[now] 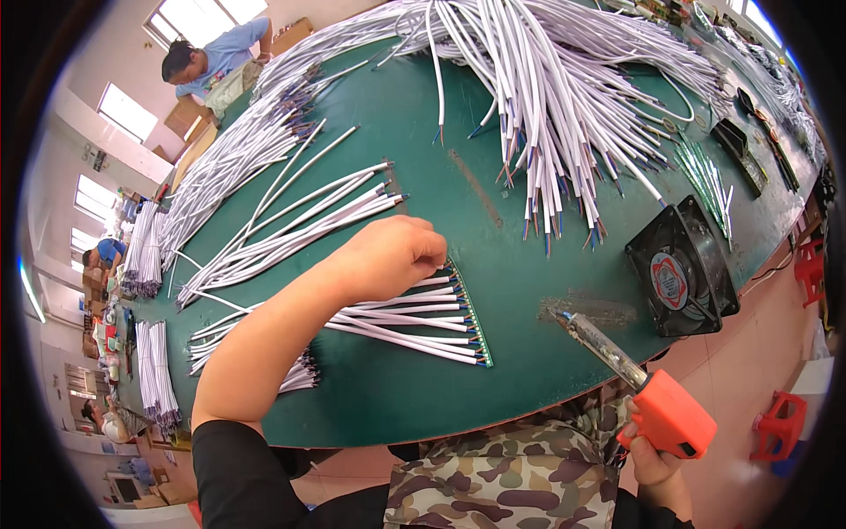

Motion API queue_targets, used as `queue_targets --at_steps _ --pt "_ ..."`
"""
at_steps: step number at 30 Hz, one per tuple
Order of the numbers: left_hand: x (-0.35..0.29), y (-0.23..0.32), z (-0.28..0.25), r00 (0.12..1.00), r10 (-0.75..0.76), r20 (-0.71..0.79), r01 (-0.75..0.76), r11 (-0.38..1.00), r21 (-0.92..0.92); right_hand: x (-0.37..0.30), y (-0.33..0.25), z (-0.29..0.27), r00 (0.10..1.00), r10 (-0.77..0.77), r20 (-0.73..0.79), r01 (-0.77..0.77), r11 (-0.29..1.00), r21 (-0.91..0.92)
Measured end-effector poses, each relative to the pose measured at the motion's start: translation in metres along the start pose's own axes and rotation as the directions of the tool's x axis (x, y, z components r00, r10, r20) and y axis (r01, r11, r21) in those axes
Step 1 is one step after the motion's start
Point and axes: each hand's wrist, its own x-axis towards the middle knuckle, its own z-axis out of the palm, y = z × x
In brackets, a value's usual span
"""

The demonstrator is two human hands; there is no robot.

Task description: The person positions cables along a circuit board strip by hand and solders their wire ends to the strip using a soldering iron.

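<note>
On the table (423, 388) before us, a row of wires (414, 322) lies side by side, its ends meeting a narrow strip (471, 313) on the right. Our left hand (388, 257) rests on that row. To its right, our right hand (656, 458) holds a soldering iron (639, 388) at the table's near edge, tip over the table. A fan (683, 269) sits just behind the iron. Behind everything, a large heap of wires (546, 79) spreads, with further bundles (291, 225) to the left.

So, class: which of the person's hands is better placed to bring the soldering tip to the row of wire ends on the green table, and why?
Right. The right hand grips the orange soldering iron, its tip just off the row of wire ends. The left hand rests on the white wires.
</note>
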Motion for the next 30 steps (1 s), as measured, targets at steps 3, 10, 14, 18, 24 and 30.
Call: queue_targets --at_steps 3,10,14,18,24,30 --pt "-0.002 0.004 0.001 0.997 0.061 -0.043 -0.057 0.995 0.086 -0.001 -0.001 -0.002 1.000 0.017 0.004 -0.017 1.000 0.015" --pt "-0.010 0.008 0.022 0.965 -0.189 -0.183 0.167 0.978 -0.127 -0.001 -0.001 -0.002 0.999 0.046 -0.004 -0.046 0.999 0.018" --pt "-0.026 0.013 0.025 0.977 -0.038 -0.211 0.037 0.999 -0.006 -0.007 -0.002 -0.003 0.996 0.091 -0.001 -0.091 0.996 0.015" --pt "-0.025 0.022 0.025 0.989 0.074 -0.130 -0.021 0.929 0.369 -0.005 -0.001 -0.005 1.000 -0.003 0.030 0.004 0.999 -0.039" --pt "-0.021 0.032 0.020 0.997 0.071 -0.016 -0.052 0.846 0.530 -0.004 -0.002 -0.006 0.999 -0.021 0.048 0.023 0.999 -0.041" --pt "-0.016 0.006 0.018 0.990 0.132 -0.045 -0.117 0.961 0.251 -0.006 0.000 -0.008 0.999 -0.026 0.042 0.029 0.997 -0.077"
